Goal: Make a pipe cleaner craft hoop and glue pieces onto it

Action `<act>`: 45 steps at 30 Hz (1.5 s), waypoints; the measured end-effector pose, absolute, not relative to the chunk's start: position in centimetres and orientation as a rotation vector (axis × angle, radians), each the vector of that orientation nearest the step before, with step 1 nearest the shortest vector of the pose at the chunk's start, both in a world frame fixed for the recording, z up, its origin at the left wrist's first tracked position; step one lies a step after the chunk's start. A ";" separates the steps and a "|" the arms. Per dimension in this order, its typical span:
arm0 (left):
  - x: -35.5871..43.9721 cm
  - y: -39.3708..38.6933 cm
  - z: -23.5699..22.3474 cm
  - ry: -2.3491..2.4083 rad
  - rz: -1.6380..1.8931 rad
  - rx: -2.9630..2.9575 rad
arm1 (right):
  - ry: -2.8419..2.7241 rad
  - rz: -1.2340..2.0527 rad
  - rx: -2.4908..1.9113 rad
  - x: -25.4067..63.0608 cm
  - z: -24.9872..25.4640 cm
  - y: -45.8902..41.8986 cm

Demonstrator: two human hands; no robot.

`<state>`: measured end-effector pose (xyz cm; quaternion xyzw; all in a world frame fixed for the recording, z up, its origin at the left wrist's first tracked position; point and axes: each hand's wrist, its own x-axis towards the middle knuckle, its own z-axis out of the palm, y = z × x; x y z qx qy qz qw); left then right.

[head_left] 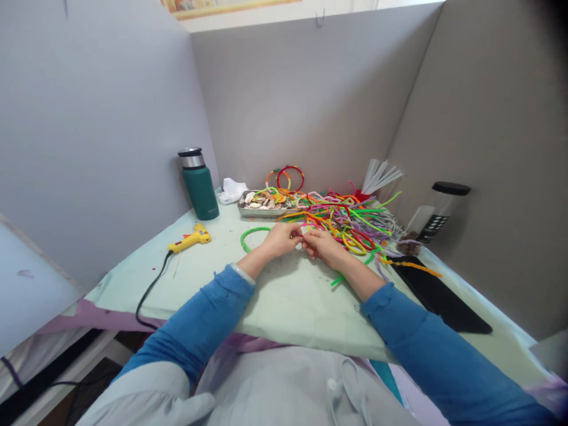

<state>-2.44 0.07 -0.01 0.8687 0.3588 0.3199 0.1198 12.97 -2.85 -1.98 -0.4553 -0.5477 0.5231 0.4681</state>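
hands (pixel 281 239) meeting | anything held: indistinct | green loop (pixel 244 237) partly hidden

The pipe cleaners (pixel 344 216) look fuzzy, the tray (pixel 266 213) smooth metal — the flask (pixel 202 192) matt.

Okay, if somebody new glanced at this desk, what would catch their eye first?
Probably the tangled, many-coloured heap of fuzzy stems toward the back right of the table, beyond the left hand and right hand, which are close together. Next might be the bright yellow glue gun lying at the left, with a green flask standing behind it.
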 end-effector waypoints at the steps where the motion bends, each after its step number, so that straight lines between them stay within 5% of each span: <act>1: -2.4 0.1 0.0 1.050 0.930 2.538 | -1.344 1.280 -1.120 12.9 -2.0 -2.8; 45: -2.2 0.3 0.0 1.003 1.049 2.342 | -1.242 1.422 -0.911 13.6 -2.3 -2.3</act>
